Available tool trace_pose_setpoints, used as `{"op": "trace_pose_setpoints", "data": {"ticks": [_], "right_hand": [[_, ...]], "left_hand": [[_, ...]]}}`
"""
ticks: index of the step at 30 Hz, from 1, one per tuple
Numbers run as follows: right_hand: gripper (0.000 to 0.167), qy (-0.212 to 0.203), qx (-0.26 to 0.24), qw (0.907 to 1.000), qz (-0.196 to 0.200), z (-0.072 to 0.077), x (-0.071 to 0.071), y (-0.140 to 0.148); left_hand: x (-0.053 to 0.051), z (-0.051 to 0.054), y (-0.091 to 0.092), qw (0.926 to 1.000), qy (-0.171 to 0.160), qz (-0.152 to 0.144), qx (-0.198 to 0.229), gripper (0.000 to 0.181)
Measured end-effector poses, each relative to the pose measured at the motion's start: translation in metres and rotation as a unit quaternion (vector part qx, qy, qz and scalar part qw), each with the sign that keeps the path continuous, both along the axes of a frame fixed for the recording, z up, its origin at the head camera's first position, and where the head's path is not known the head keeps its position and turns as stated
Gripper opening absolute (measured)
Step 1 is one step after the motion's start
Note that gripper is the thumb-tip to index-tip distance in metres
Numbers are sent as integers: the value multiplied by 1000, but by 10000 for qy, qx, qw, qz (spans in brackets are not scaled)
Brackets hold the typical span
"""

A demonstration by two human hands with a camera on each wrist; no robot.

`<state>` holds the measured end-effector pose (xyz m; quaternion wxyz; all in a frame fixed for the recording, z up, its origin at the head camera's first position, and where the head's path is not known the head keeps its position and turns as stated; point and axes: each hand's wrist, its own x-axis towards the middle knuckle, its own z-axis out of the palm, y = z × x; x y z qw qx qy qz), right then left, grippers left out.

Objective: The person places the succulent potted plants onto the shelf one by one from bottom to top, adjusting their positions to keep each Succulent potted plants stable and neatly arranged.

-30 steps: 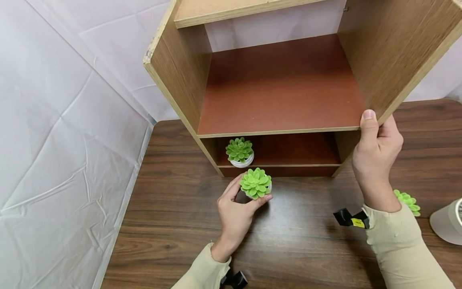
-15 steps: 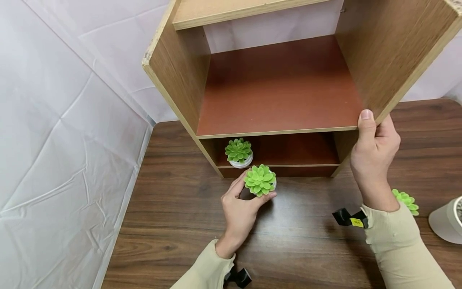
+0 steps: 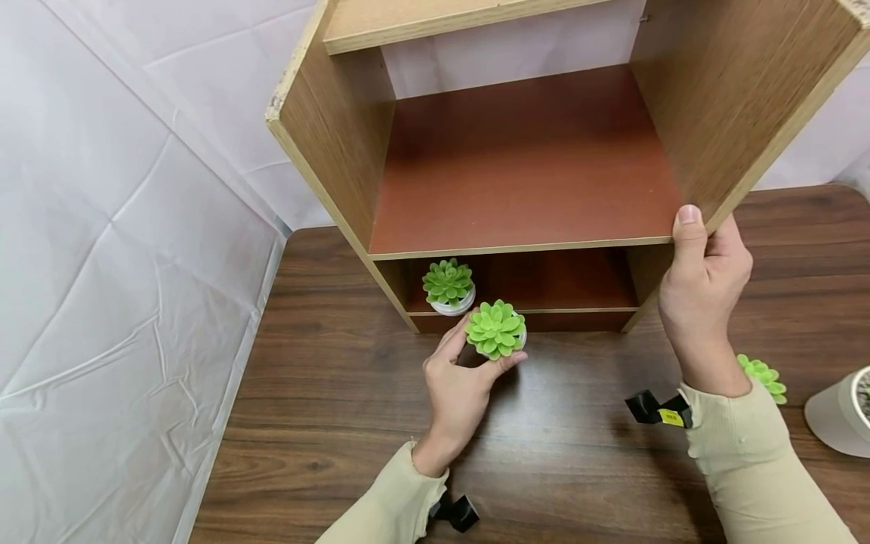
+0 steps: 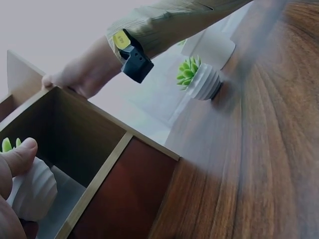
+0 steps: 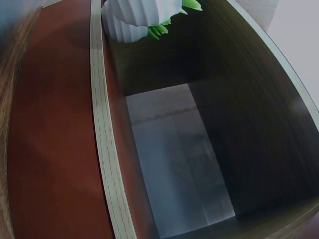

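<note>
In the head view my left hand (image 3: 457, 389) pinches a small white ribbed pot with a green artificial succulent (image 3: 495, 329) between thumb and fingers, just in front of the bottom shelf. The left wrist view shows the thumb on the rim of this white pot (image 4: 36, 191). Another potted succulent (image 3: 448, 285) stands at the left end of the bottom shelf. My right hand (image 3: 707, 295) grips the right side panel of the wooden shelf unit (image 3: 530, 166), thumb on its front edge by the middle shelf. Both pots appear close together in the right wrist view.
To the right on the wooden table (image 3: 578, 468) stands a third potted succulent (image 4: 203, 79), partly hidden by the right forearm in the head view. Beside it is a larger white pot (image 3: 843, 415). A white sheet wall (image 3: 122, 287) borders the table's left side.
The left hand has moved the held succulent slightly right and toward the shelf unit. My right hand keeps its grip on the side panel. The shelved succulent stays put.
</note>
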<state>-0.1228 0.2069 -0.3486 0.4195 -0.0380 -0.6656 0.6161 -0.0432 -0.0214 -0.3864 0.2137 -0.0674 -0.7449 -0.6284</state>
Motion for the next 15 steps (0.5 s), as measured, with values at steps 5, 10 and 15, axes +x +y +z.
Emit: {"op": "trace_pose_setpoints", "data": {"ticks": [5,10,15], "right_hand": [[20,7,34,10000,11,0,0,0],[21,-7,26,10000,15,0,1,1],[21,-15,38,10000,6,1,1,1]], "left_hand": [[-1,1,2,10000,44,6,-13,67],[-2,2,4,10000,50,26,-42,67],[-3,3,8,9999,115,16,37,66]]}}
